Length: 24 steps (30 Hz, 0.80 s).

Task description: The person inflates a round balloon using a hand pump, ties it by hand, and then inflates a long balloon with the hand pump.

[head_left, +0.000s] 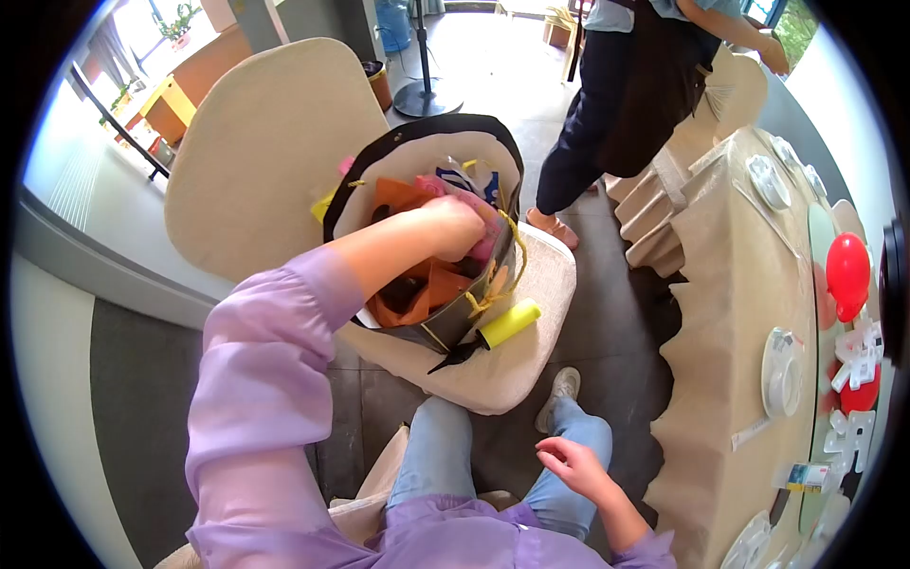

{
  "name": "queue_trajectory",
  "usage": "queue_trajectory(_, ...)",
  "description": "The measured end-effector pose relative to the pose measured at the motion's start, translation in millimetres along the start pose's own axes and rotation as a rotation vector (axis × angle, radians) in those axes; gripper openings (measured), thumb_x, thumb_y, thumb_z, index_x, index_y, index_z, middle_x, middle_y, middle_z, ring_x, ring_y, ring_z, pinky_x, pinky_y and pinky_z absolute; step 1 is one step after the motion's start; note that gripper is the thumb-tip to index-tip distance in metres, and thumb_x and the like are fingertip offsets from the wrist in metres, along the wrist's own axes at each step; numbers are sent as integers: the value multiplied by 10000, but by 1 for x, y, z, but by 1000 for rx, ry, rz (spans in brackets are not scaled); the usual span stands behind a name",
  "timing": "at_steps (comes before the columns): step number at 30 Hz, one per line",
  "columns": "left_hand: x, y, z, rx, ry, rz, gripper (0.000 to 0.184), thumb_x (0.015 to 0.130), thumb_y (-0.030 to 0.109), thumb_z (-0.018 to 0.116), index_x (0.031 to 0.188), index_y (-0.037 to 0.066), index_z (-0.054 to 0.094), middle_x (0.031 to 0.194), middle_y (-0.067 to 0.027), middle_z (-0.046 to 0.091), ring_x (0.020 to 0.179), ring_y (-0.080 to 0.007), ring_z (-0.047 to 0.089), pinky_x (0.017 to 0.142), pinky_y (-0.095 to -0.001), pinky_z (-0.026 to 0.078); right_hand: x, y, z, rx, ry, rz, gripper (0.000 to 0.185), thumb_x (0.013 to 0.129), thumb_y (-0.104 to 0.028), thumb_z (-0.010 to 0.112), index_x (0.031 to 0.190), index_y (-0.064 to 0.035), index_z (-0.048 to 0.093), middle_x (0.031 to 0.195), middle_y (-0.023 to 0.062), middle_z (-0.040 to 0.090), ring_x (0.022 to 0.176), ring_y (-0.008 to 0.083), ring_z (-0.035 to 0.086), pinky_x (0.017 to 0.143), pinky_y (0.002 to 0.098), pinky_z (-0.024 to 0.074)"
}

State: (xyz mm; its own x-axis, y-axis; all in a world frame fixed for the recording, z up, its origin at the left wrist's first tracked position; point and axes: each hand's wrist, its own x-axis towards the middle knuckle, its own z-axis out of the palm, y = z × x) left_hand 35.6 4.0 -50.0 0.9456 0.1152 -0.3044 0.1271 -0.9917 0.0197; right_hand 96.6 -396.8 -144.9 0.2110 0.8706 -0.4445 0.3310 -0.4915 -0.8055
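My left hand reaches down into a large dark paper bag with a white inside and yellow cord handles. It touches pink plastic packaging; its fingertips are hidden among the contents. Orange material and a blue-and-white packet also lie in the bag. The bag stands on the seat of a beige chair. Beside it on the seat lies a yellow-green cylinder with a black end. Over my right thigh hovers my right hand, loosely open and holding nothing.
On my right, a cloth-covered table carries dishes, red balloons and white plastic pieces. Another person stands beyond the chair, near the table. A black stand's round base is on the floor behind the bag.
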Motion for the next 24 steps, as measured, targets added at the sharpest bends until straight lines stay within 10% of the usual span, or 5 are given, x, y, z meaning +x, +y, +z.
queue_trajectory(13, 51, -2, 39, -224, -96, -243, 236, 709, 205, 591, 923, 134, 661, 1013, -122, 607, 910, -276, 579, 760, -349, 467, 34, 4, 3, -64, 69, -157, 226, 811, -214, 571, 961, -44, 572, 859, 98, 612, 773, 229, 608, 674, 314, 484)
queue_trajectory(19, 4, -12, -23, -130, 96, -319, 180, 668, 189, 619, 812, 85, 648, 959, -125, 592, 875, -289, 564, 734, -349, 465, 51, -15, 4, -171, 89, -313, 209, 802, -219, 574, 930, -54, 571, 832, 74, 611, 753, 221, 606, 654, 311, 481)
queue_trajectory(24, -48, -14, -62, -137, 748, -181, 184, 686, 193, 670, 662, 30, 588, 841, -82, 567, 786, -232, 556, 691, -315, 440, 38, -26, 7, -146, 130, -340, 187, 800, -203, 573, 922, -60, 577, 812, 80, 610, 727, 214, 606, 645, 306, 481)
